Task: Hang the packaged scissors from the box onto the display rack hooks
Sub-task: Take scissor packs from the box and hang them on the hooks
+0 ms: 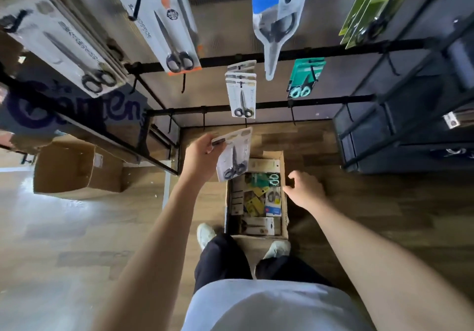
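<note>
Scissors pack held up over the box, just below the lowest rail of the rack. Pinched at top edge of card by left hand, near the hang hole, scissors end dangling down and tilted. Probably light, flat stiff card with plastic blister; likely bends a bit if squeezed mid-card, blister slick. Best gripped at top corner beside the hole, hole kept free for the hook. Left arm stretched forward and up, wrist turned so card faced the camera. Right hand empty, fingers loosely curled, hovering at right wall of box, touching or just off it, hard to tell. Right arm extended lower, angled inward. More packs jumbled inside box on wood floor. Matching small pack already hung on hook straight above the held one; teal pack beside it. Bigger packs on upper hooks. Empty cardboard box off to left.
</note>
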Demonstrator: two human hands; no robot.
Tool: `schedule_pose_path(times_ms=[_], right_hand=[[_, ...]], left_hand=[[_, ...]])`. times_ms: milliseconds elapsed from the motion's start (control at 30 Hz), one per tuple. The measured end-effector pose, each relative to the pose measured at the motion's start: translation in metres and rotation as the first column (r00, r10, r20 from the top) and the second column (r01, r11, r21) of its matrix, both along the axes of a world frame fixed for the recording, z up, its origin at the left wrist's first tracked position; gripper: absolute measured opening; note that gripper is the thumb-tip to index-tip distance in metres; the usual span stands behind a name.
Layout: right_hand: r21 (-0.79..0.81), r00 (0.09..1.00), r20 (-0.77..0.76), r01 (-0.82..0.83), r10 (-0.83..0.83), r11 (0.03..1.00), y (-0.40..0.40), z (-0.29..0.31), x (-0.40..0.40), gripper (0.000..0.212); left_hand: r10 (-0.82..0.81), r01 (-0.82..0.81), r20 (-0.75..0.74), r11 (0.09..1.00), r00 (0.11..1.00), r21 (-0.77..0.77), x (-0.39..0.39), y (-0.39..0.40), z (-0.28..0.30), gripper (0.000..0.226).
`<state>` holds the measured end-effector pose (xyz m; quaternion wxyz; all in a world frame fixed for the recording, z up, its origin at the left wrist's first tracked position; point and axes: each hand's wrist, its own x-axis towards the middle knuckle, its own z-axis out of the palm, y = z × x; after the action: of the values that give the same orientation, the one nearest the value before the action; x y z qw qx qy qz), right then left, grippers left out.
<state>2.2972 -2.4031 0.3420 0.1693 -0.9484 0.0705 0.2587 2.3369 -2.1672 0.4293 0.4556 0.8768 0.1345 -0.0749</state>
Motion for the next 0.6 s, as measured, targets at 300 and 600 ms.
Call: schedule_pose_path(times_ms=[300,600], right_hand=[[-0.054,0.991,-0.084,0.102,-0.106,0.993,0.022,-0.019,-0.004,0.038],[-0.009,0.978,-0.092,0.189,-0.189,0.982,0.099,-0.014,0.050,0.044]], left_hand=[[-0.119,0.120,-0.073,0.993,0.990,0.006,0.041,0.021,-0.017,0.010],[-0.154,0.167,-0.155,0.983,0.976,0.072,0.103,0.107,-0.018,0.021]])
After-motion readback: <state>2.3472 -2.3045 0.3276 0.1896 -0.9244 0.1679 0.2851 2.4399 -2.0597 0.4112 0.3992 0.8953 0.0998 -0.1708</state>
